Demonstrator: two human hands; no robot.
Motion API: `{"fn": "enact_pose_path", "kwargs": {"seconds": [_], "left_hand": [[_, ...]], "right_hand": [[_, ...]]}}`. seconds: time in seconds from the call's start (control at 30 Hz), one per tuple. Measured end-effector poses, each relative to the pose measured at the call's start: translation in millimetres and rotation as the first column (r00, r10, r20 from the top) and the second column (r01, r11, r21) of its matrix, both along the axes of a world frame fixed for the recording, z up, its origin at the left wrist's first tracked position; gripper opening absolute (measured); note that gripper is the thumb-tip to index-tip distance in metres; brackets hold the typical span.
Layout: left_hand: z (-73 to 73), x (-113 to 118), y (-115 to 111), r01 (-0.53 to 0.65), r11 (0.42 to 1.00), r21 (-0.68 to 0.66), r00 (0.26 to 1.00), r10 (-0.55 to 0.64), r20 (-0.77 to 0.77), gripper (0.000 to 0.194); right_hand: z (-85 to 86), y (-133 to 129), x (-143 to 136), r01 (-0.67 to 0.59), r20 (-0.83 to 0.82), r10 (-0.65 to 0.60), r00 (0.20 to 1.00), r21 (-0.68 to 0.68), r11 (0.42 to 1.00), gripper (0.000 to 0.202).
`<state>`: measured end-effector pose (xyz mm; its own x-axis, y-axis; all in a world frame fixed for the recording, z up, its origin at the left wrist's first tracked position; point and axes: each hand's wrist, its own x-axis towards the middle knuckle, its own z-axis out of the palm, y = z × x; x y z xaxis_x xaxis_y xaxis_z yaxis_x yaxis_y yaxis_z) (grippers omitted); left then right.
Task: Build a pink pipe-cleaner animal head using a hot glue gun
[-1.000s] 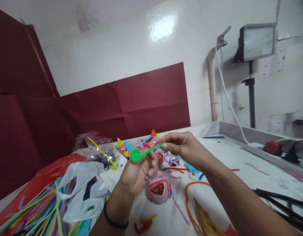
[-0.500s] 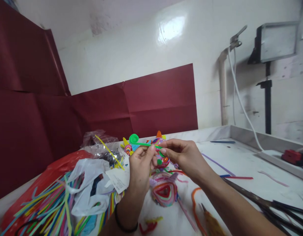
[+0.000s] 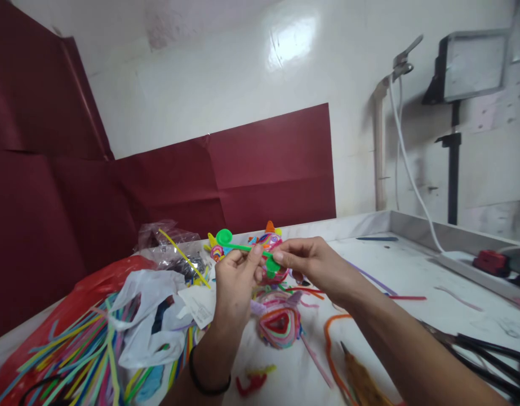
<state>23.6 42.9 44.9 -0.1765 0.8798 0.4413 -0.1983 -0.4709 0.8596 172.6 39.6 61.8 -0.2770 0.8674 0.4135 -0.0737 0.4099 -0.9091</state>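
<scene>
Both hands hold a bright green pipe cleaner (image 3: 238, 246) above the table. Its left end is wound into a flat spiral, and a second green coil hangs near my right fingertips. My left hand (image 3: 236, 285) pinches the straight middle between thumb and fingers. With thumb and index finger, my right hand (image 3: 312, 262) grips it near the right-hand coil. Just below the hands lies a pink, multicoloured coiled pipe-cleaner piece (image 3: 280, 324) with a red centre and lilac points. Other colourful pipe-cleaner figures (image 3: 217, 251) stand behind, partly covered by the hands.
Loose pipe cleaners (image 3: 86, 355) spill from a red bag (image 3: 90, 276) at left, beside a white plastic bag (image 3: 145, 293). At right lie black-handled scissors (image 3: 483, 352), a pointed tool with a yellowish-brown handle (image 3: 361, 378), an orange pipe cleaner (image 3: 328, 338) and a power strip (image 3: 458, 260).
The view has shifted slightly. The green coil by my right fingertips shows more fully now, just under the fingers. Both hands keep their pinch on the green pipe cleaner.
</scene>
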Motion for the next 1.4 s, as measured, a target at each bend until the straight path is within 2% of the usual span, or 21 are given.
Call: {"fn": "enact_pose_path", "kwargs": {"seconds": [0.2,0.33,0.47,0.73,0.97,1.1,1.23,1.33,1.4], "left_hand": [[-0.9,-2.5,-0.9,0.01,1.0,0.019,0.993,-0.008,-0.12,0.038],[-0.2,-3.2,-1.8,0.007,1.0,0.026,0.984,-0.002,-0.18,0.038],[-1.5,-2.5,0.3,-0.045,0.998,0.048,0.984,0.053,-0.168,0.04],[-10.6,-1.9,6.2,-0.14,0.986,0.087,0.987,0.146,-0.069,0.038],[-12.5,1.8,5.7,-0.186,0.976,0.115,0.982,0.189,-0.017,0.037],[-14.3,3.3,6.5,-0.201,0.97,0.136,0.979,0.204,-0.008,0.036],[-13.1,3.7,5.5,-0.183,0.976,0.118,0.983,0.185,-0.001,0.033],[-8.1,0.9,4.1,-0.188,0.976,0.11,0.982,0.189,0.007,0.032],[-3.8,-2.8,3.3,-0.208,0.971,0.117,0.977,0.212,-0.02,0.033]], "right_hand": [[-1.7,1.7,-0.9,-0.048,0.026,0.049,0.998,-0.055,0.997,0.036],[-4.7,3.1,-0.4,-0.012,0.067,0.014,0.998,-0.029,1.0,0.034],[-7.3,4.1,-3.8,0.046,0.046,-0.045,0.998,-0.02,0.999,0.032],[-9.1,3.8,-17.6,0.104,-0.139,-0.114,0.984,-0.079,0.991,0.032],[-14.9,1.2,-30.8,0.151,-0.341,-0.192,0.92,-0.143,0.978,0.031],[-22.4,2.4,-39.8,0.118,-0.489,-0.2,0.849,-0.195,0.974,0.03],[-29.9,5.4,-51.2,0.081,-0.556,-0.2,0.807,-0.23,0.97,0.037],[-30.0,5.0,-53.5,0.023,-0.565,-0.16,0.809,-0.243,0.97,0.042],[-26.3,3.0,-49.1,-0.03,-0.53,-0.104,0.841,-0.237,0.971,0.042]]}}
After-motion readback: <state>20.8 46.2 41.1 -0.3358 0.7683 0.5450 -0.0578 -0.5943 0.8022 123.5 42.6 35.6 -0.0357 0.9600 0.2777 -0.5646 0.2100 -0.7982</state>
